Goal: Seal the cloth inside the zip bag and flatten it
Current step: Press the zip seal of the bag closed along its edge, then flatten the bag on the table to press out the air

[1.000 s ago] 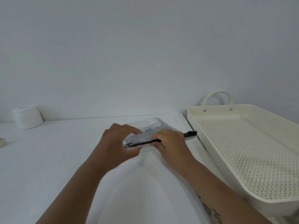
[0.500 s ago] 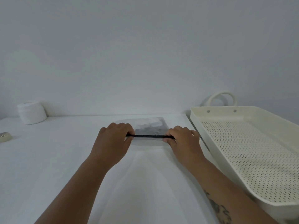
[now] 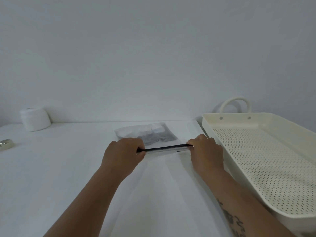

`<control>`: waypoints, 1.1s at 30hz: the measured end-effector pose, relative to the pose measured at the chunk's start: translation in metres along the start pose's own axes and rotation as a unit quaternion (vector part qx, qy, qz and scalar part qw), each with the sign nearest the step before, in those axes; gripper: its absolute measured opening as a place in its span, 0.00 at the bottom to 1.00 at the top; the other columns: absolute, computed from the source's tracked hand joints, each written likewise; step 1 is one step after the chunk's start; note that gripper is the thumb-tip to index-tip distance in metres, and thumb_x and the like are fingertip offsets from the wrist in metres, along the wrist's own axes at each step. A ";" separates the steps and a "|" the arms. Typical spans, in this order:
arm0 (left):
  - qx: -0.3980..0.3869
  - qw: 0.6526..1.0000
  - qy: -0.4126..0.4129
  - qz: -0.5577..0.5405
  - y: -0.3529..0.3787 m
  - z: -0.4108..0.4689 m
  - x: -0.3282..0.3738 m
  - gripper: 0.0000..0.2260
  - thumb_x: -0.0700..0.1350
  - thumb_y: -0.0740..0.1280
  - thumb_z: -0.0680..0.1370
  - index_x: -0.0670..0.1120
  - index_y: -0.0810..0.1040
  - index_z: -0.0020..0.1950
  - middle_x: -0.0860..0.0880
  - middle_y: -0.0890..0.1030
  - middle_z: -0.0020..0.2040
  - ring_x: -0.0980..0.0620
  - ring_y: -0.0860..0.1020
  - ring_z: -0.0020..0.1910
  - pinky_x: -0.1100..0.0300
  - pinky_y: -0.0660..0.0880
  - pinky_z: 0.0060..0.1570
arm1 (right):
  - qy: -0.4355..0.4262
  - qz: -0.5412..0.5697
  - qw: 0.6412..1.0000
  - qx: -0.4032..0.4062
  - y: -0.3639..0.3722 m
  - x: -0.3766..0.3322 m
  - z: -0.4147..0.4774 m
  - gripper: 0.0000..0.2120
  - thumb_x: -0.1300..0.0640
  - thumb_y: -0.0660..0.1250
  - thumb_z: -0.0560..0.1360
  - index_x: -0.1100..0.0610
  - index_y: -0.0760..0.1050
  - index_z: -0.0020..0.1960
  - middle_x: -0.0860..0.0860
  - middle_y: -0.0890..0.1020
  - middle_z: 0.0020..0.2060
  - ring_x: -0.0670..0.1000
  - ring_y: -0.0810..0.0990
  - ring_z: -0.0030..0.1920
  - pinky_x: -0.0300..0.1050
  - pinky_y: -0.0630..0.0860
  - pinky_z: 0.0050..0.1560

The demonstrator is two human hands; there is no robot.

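A clear zip bag (image 3: 147, 135) lies flat on a white counter (image 3: 59, 168), its black zip strip (image 3: 165, 148) running left to right along the near edge. A grey and white cloth (image 3: 153, 136) inside is hard to make out. The left hand (image 3: 124, 153) pinches the strip's left end; the right hand (image 3: 206, 152) pinches its right end, fingertips hidden. Right of the bag sits one perforated cream tray (image 3: 256, 120), cut off. Far left of the bag: one white roll (image 3: 35, 118).

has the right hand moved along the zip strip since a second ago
Yes. The right hand has slid rightward along the black zip strip, toward the cream tray.
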State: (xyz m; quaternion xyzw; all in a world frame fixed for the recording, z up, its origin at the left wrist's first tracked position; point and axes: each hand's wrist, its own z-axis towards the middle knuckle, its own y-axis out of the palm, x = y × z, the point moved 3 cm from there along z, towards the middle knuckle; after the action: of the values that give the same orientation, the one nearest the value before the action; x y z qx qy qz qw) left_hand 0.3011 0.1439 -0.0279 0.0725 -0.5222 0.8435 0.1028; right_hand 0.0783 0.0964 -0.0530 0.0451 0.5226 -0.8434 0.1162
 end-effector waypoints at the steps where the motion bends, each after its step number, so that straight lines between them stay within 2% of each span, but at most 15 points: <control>1: -0.010 1.000 -0.004 -0.002 0.001 -0.001 0.003 0.04 0.50 0.66 0.75 0.53 0.78 0.43 0.57 0.81 0.40 0.56 0.76 0.35 0.62 0.68 0.33 | -0.001 0.005 1.000 0.007 0.000 -0.002 0.000 0.16 0.61 0.59 0.78 0.46 0.77 0.60 0.48 0.76 0.56 0.54 0.74 0.56 0.49 0.69 0.55; 3: -0.027 1.000 -0.005 -0.013 0.004 -0.003 0.012 0.04 0.52 0.66 0.74 0.55 0.79 0.43 0.58 0.82 0.41 0.58 0.77 0.36 0.65 0.66 0.30 | -0.027 0.060 0.996 0.060 -0.007 -0.013 -0.003 0.17 0.62 0.60 0.76 0.48 0.78 0.60 0.47 0.77 0.57 0.53 0.74 0.58 0.52 0.68 0.63; 6: -0.097 0.991 0.001 -0.097 0.013 -0.007 0.027 0.08 0.60 0.67 0.72 0.57 0.80 0.44 0.59 0.83 0.38 0.62 0.79 0.33 0.65 0.72 0.31 | -0.033 0.169 0.978 0.118 -0.014 -0.031 -0.011 0.14 0.55 0.59 0.75 0.51 0.82 0.54 0.49 0.82 0.51 0.53 0.79 0.52 0.52 0.72 0.58; 8: -0.134 0.976 0.003 -0.170 0.019 -0.009 0.031 0.12 0.63 0.65 0.72 0.56 0.80 0.39 0.58 0.83 0.33 0.61 0.79 0.30 0.62 0.76 0.33 | -0.023 0.189 0.981 0.035 -0.003 -0.036 -0.016 0.16 0.47 0.56 0.77 0.48 0.79 0.57 0.50 0.82 0.53 0.54 0.80 0.53 0.50 0.74 0.53; 10: -0.077 0.984 0.012 -0.158 0.017 -0.005 0.024 0.12 0.60 0.62 0.75 0.56 0.79 0.37 0.59 0.81 0.33 0.61 0.79 0.33 0.64 0.73 0.34 | -0.007 0.160 0.983 -0.093 0.013 -0.032 -0.018 0.21 0.40 0.53 0.78 0.45 0.72 0.66 0.50 0.77 0.62 0.54 0.75 0.62 0.51 0.72 0.60; 13: 0.034 0.997 0.010 -0.072 0.018 0.003 0.001 0.09 0.52 0.62 0.78 0.55 0.80 0.54 0.57 0.83 0.52 0.54 0.78 0.55 0.56 0.72 0.55 | -0.039 0.098 0.977 -0.188 0.026 -0.027 -0.017 0.26 0.37 0.53 0.77 0.45 0.65 0.72 0.50 0.68 0.72 0.53 0.64 0.72 0.52 0.62 0.71; 15: -0.008 1.000 -0.023 -0.015 0.027 0.005 -0.014 0.15 0.52 0.60 0.79 0.55 0.75 0.65 0.56 0.77 0.67 0.51 0.68 0.70 0.50 0.59 0.69 | -0.067 0.077 0.970 -0.219 0.030 -0.027 -0.017 0.25 0.38 0.53 0.78 0.44 0.63 0.73 0.50 0.64 0.75 0.54 0.58 0.76 0.56 0.53 0.75; 17: -0.096 0.994 -0.049 0.012 0.037 0.004 -0.021 0.19 0.56 0.56 0.80 0.58 0.68 0.71 0.57 0.69 0.73 0.51 0.61 0.74 0.47 0.53 0.72 | -0.068 0.091 0.964 -0.240 0.029 -0.024 -0.016 0.23 0.41 0.53 0.79 0.43 0.62 0.73 0.48 0.60 0.77 0.52 0.54 0.77 0.57 0.45 0.76; 19: -0.126 0.990 -0.053 0.027 0.040 0.003 -0.019 0.18 0.58 0.54 0.78 0.58 0.71 0.66 0.57 0.75 0.67 0.50 0.68 0.68 0.46 0.57 0.66 | -0.056 0.106 0.962 -0.247 0.025 -0.019 -0.014 0.22 0.45 0.54 0.78 0.43 0.65 0.71 0.46 0.63 0.75 0.52 0.55 0.77 0.59 0.42 0.76; 21: -0.093 0.993 -0.056 0.056 0.032 0.003 -0.011 0.14 0.57 0.52 0.76 0.56 0.76 0.50 0.56 0.81 0.50 0.51 0.74 0.53 0.50 0.60 0.54 | -0.034 0.104 0.968 -0.224 0.018 -0.014 -0.012 0.18 0.47 0.55 0.76 0.44 0.70 0.65 0.45 0.73 0.67 0.52 0.65 0.72 0.61 0.47 0.75; 23: -0.065 0.994 -0.051 0.076 0.024 0.001 -0.003 0.13 0.55 0.52 0.74 0.52 0.73 0.38 0.53 0.79 0.37 0.52 0.75 0.40 0.53 0.62 0.48 | -0.005 0.074 0.977 -0.201 0.012 -0.012 -0.011 0.14 0.46 0.55 0.75 0.46 0.72 0.58 0.45 0.78 0.56 0.50 0.73 0.62 0.61 0.50 0.74; 25: -0.068 0.994 -0.054 0.058 0.022 -0.001 0.002 0.14 0.56 0.55 0.75 0.50 0.72 0.36 0.52 0.79 0.35 0.52 0.76 0.35 0.55 0.69 0.46 | 0.012 0.039 0.982 -0.185 0.007 -0.013 -0.010 0.15 0.46 0.54 0.75 0.48 0.72 0.57 0.47 0.78 0.55 0.52 0.74 0.59 0.61 0.52 0.74; 30: -0.021 0.998 -0.058 -0.020 0.017 -0.003 0.013 0.13 0.55 0.57 0.76 0.50 0.74 0.38 0.55 0.80 0.35 0.54 0.78 0.33 0.61 0.69 0.32 | -0.043 0.074 0.985 -0.147 0.008 -0.035 -0.015 0.22 0.44 0.51 0.78 0.48 0.67 0.70 0.50 0.73 0.68 0.55 0.71 0.67 0.57 0.65 0.68; 31: 0.006 0.998 -0.045 -0.038 0.017 -0.004 0.016 0.12 0.54 0.57 0.76 0.51 0.74 0.39 0.57 0.79 0.35 0.53 0.79 0.36 0.60 0.71 0.35 | -0.055 0.078 0.982 -0.163 0.013 -0.039 -0.019 0.23 0.43 0.50 0.79 0.48 0.64 0.72 0.50 0.70 0.71 0.55 0.68 0.70 0.58 0.63 0.70; 33: -0.001 0.998 -0.036 -0.056 0.025 -0.007 0.021 0.10 0.54 0.58 0.76 0.53 0.76 0.50 0.57 0.79 0.47 0.50 0.78 0.53 0.55 0.71 0.52 | -0.064 0.065 0.974 -0.207 0.027 -0.041 -0.025 0.25 0.41 0.46 0.80 0.47 0.57 0.75 0.51 0.62 0.76 0.55 0.59 0.75 0.61 0.55 0.74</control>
State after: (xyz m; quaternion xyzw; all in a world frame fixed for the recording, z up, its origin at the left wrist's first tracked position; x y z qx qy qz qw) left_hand 0.2749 0.1410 -0.0479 0.1318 -0.5213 0.8329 0.1311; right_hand 0.1236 0.1133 -0.0793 -0.0002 0.6730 -0.7088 0.2112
